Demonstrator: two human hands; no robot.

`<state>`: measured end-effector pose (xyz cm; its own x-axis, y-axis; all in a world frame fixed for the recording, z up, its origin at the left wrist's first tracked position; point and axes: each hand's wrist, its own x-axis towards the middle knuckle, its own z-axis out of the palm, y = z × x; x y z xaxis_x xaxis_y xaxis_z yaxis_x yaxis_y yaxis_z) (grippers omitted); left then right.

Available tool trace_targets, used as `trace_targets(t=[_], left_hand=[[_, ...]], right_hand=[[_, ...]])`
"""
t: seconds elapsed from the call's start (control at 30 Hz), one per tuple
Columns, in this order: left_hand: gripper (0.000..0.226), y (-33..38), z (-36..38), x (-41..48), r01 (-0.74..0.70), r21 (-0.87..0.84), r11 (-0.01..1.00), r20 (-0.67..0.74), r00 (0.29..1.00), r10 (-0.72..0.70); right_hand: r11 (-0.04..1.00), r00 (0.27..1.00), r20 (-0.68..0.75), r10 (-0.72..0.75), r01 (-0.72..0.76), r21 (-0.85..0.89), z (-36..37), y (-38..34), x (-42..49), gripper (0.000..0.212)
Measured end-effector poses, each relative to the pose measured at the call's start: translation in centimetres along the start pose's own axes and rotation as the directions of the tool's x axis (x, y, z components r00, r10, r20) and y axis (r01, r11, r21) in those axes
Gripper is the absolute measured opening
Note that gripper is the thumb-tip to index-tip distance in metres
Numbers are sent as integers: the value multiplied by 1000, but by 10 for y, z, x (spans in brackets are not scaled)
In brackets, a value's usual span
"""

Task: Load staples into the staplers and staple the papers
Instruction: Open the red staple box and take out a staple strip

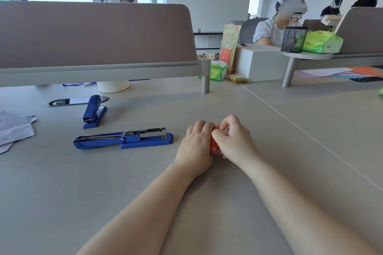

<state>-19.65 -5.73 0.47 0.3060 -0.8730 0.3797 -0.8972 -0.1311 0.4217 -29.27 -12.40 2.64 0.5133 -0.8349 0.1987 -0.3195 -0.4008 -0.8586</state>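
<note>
A small red staple box (214,144) is squeezed between both hands at the middle of the grey desk (269,134). My left hand (196,147) grips its left side and my right hand (233,139) pinches its top end. Most of the box is hidden by fingers. To the left lies a blue stapler (124,138) swung fully open and flat, its metal staple rail showing. A second blue stapler (94,112) stands closed behind it. Grey papers (14,128) lie at the far left edge.
A desk divider (93,35) runs across the back, with a white cup (113,86) under it and a cable slot (76,101) in the desk. Tissue boxes, a snack bag and a white box stand back right. Other people sit at neighbouring desks.
</note>
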Motion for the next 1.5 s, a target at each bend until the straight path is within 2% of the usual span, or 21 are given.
trace_targets(t=[0.1, 0.13, 0.23, 0.37, 0.47, 0.5, 0.57, 0.7, 0.87, 0.93, 1.0, 1.1, 1.27, 1.5], left_hand=[[57, -1, 0, 0, 5, 32, 999, -13, 1000, -4], [58, -2, 0, 1, 12, 28, 1000, -20, 1000, -12], [58, -4, -1, 2, 52, -74, 996, -46, 997, -56], [53, -4, -4, 1, 79, -233, 969, -89, 991, -102], [50, -4, -5, 0, 83, -294, 952, -99, 988, -117], [50, -5, -5, 1, 86, -310, 947, -102, 987, -123], [49, -6, -5, 2, 89, -352, 932, -129, 981, -142], [51, -11, -4, 2, 118, -419, 900, -155, 968, -199], [53, -17, 1, 5, 98, -417, 903, -185, 964, -190], [48, -16, 1, 5, 96, -403, 910, -189, 964, -186], [45, -15, 2, 4, 88, -367, 926, -206, 963, -173], [41, -11, 3, 4, 62, -291, 955, -210, 969, -127], [47, -10, 5, 3, 46, -133, 990, -212, 974, -74], [44, -5, 5, 0, 22, 108, 994, -244, 970, 5]], right_hand=[[993, 998, -43, -36, 31, -116, 0, -1, 1, 8], [996, 999, -46, -17, 13, -86, -1, -1, 1, 9], [984, 998, -3, 68, -66, 163, -2, -4, -1, 18], [925, 997, 73, 40, -64, 374, -5, -10, -4, 24], [926, 995, 104, -11, -29, 376, -5, -11, -4, 5], [930, 994, 109, -23, -18, 366, -5, -10, -5, 4], [917, 992, 120, -34, -17, 399, -4, -8, -4, 8], [833, 982, 189, -1, -104, 543, -5, -4, 0, 21], [918, 980, 197, -10, -69, 391, -4, 4, 4, 16], [971, 992, 100, -77, 52, 233, -5, 6, 4, 14], [981, 983, 9, -185, 184, 65, -7, 6, 3, 13], [962, 961, -46, -274, 273, -25, -9, 5, 2, 16], [979, 987, -33, -160, 163, 121, -8, 4, 3, 3], [977, 1000, 16, -23, 19, 212, -11, 4, 3, 13]])
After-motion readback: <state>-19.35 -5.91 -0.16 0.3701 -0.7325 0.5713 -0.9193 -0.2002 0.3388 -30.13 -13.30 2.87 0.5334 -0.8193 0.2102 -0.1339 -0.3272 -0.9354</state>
